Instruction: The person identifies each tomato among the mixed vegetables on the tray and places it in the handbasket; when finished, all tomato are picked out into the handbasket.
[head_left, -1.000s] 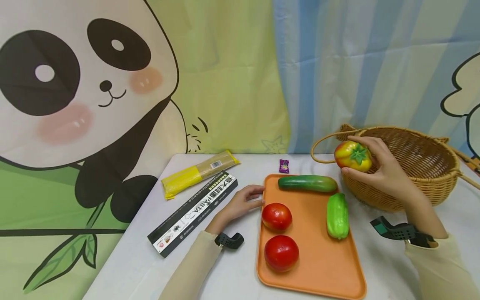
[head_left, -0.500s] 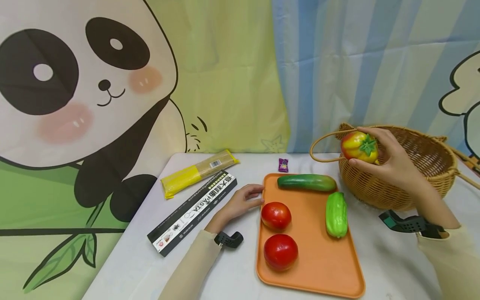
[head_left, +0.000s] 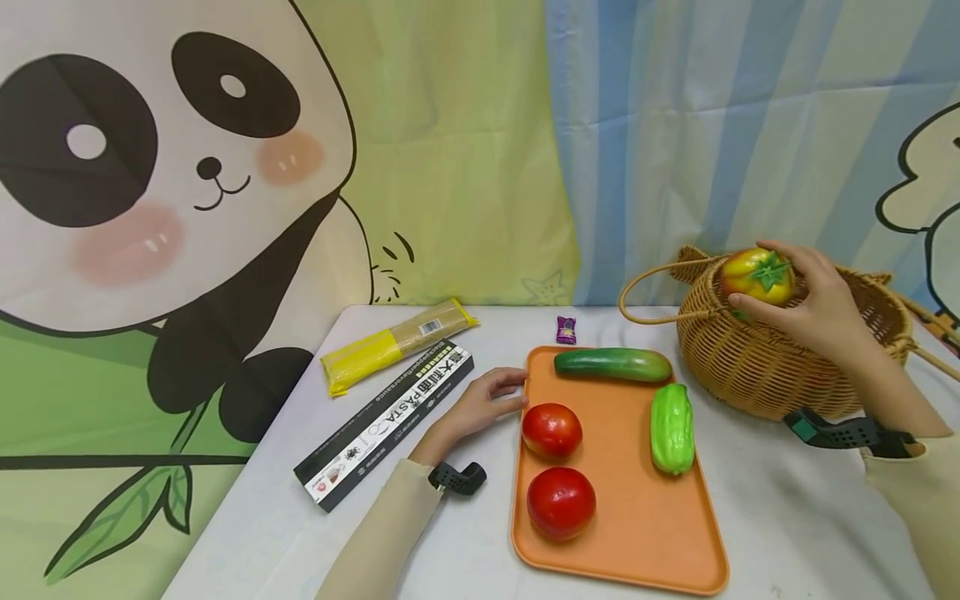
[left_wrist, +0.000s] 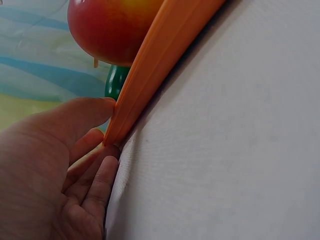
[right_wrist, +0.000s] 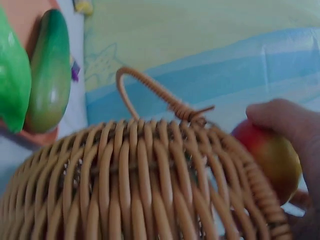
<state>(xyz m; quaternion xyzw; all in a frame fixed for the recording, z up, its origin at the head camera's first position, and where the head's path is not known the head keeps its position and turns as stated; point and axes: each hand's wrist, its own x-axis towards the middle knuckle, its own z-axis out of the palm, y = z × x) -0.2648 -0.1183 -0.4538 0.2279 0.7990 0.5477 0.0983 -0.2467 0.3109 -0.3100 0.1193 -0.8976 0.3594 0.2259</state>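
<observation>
My right hand (head_left: 817,312) grips a yellow-and-red round fruit (head_left: 757,277) with a green star-shaped top, over the near left rim of a wicker basket (head_left: 757,383). In the right wrist view the fruit (right_wrist: 272,162) shows just past the basket's woven edge, with the thumb on it. My left hand (head_left: 480,407) touches the left edge of an orange tray (head_left: 622,533) with its fingertips and thumb. The left wrist view shows these fingers (left_wrist: 100,185) against the tray's edge. On the tray lie two red round fruits (head_left: 561,503), a cucumber (head_left: 613,365) and a light-green ribbed vegetable (head_left: 672,429).
Left of the tray lie a black-and-white pasta box (head_left: 386,425) and a yellow packet of noodles (head_left: 397,346). A small purple wrapped packet (head_left: 566,330) lies behind the tray. The basket's loop handle (head_left: 637,300) sticks out leftward. A printed curtain (head_left: 465,150) hangs behind the table.
My right hand has carried the yellow-and-red fruit to the right and slightly up, from the basket's left side to over its rim. The left hand stays at the tray's edge.
</observation>
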